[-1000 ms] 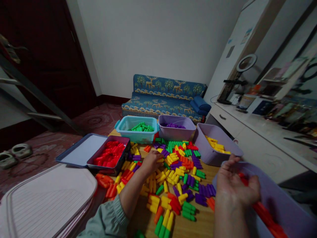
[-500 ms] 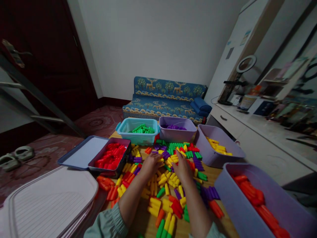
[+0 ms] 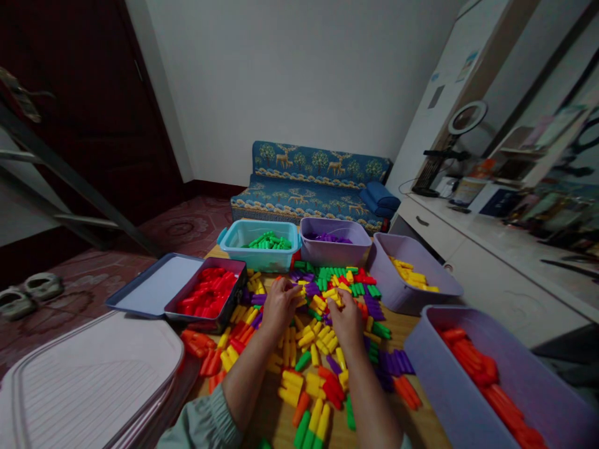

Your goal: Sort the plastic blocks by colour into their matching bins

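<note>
From the head view, we see both of our hands low over a heap of loose finger-shaped pieces spread across the wooden bench [image 3: 418,427]. Our left hand [image 3: 279,308] is narrow, its fingers bent and drawn together, with the tips at some yellow pieces [image 3: 300,293] on the far side of the heap; we cannot tell whether it grips one or only touches. Our right hand [image 3: 347,317] is narrow too, thumb and fingers curled close about a yellow cluster [image 3: 333,297]; the fingers partly hide it, so we cannot be sure how firmly it is held. The two hands stand near each other but apart, with more yellow pieces between and just below them.

Toward us lie yellow-and-green sticks [image 3: 318,424], and beside our right forearm there are loose purple pieces [image 3: 397,362]. Around the heap we have a turquoise tub [image 3: 262,259] with green pieces at the far left, a purple bin [image 3: 334,254] with purple pieces next to it, a second bin [image 3: 397,294] with yellow pieces, and a near-right bin [image 3: 447,386] with orange-red pieces. On our left, an open tin [image 3: 228,319] holds red pieces, its lid [image 3: 156,284] laid back.
</note>
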`<act>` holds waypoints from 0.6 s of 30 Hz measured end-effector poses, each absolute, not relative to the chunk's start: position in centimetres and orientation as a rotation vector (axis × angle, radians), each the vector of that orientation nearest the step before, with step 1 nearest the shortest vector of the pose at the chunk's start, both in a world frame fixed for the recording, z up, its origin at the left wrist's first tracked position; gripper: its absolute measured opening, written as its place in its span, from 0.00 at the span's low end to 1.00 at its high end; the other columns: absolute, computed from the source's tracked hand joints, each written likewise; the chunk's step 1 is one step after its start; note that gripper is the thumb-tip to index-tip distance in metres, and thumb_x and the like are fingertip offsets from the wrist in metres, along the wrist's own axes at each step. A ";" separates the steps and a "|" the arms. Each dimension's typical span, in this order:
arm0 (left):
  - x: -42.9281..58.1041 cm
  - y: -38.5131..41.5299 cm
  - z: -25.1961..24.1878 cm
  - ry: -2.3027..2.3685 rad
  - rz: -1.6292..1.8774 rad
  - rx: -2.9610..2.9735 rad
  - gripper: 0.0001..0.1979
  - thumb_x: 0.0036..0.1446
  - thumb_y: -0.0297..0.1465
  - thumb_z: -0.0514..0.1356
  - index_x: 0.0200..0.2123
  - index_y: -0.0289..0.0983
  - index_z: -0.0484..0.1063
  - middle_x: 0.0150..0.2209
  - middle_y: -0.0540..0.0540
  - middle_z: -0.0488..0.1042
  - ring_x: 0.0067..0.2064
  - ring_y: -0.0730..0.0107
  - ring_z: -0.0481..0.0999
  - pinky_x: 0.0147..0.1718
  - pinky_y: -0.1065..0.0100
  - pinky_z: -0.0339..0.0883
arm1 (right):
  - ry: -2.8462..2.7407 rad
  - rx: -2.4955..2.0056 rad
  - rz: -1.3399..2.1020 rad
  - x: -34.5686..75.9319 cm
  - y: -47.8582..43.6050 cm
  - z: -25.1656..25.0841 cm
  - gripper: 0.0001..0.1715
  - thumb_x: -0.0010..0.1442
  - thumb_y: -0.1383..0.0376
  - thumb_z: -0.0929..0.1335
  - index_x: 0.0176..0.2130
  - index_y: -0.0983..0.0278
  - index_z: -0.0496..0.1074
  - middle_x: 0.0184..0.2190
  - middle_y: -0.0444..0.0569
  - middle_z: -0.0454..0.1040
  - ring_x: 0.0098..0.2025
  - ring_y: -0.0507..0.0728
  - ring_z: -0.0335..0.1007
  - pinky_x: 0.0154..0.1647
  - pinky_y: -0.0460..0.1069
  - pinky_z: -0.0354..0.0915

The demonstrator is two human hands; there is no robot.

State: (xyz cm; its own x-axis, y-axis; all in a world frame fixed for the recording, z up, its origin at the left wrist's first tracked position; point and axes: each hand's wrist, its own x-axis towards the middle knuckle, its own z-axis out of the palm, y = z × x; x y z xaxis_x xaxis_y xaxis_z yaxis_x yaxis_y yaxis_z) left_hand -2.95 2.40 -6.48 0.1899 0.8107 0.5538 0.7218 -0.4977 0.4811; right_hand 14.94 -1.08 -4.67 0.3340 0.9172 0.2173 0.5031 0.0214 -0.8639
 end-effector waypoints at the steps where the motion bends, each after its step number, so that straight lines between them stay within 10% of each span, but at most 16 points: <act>1: -2.9 2.3 -6.4 1.501 1.231 2.312 0.11 0.55 0.31 0.60 0.42 0.41 0.78 0.37 0.43 0.70 0.41 0.62 0.69 0.42 0.61 0.65 | -1.245 -1.530 0.668 14.8 -1.2 -4.6 0.24 0.54 0.57 0.65 0.46 0.69 0.70 0.34 0.54 0.76 0.28 0.57 0.71 0.31 0.51 0.66; 18: -1.2 1.8 -6.2 1.144 1.394 1.346 0.11 0.45 0.34 0.64 0.32 0.34 0.72 0.28 0.49 0.75 0.30 0.70 0.74 0.33 0.70 0.68 | -1.179 -1.085 1.215 13.7 -2.6 -4.7 0.22 0.49 0.56 0.73 0.40 0.66 0.72 0.30 0.46 0.75 0.23 0.50 0.66 0.24 0.45 0.63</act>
State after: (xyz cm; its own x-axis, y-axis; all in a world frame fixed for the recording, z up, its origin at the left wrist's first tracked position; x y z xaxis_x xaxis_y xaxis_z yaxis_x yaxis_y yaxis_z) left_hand -1.22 1.82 -6.22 -0.0460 0.9771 0.2076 0.0133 -0.2073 0.9782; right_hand 13.68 -2.60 -4.74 -0.0112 0.9978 0.0660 -0.0955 0.0646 -0.9933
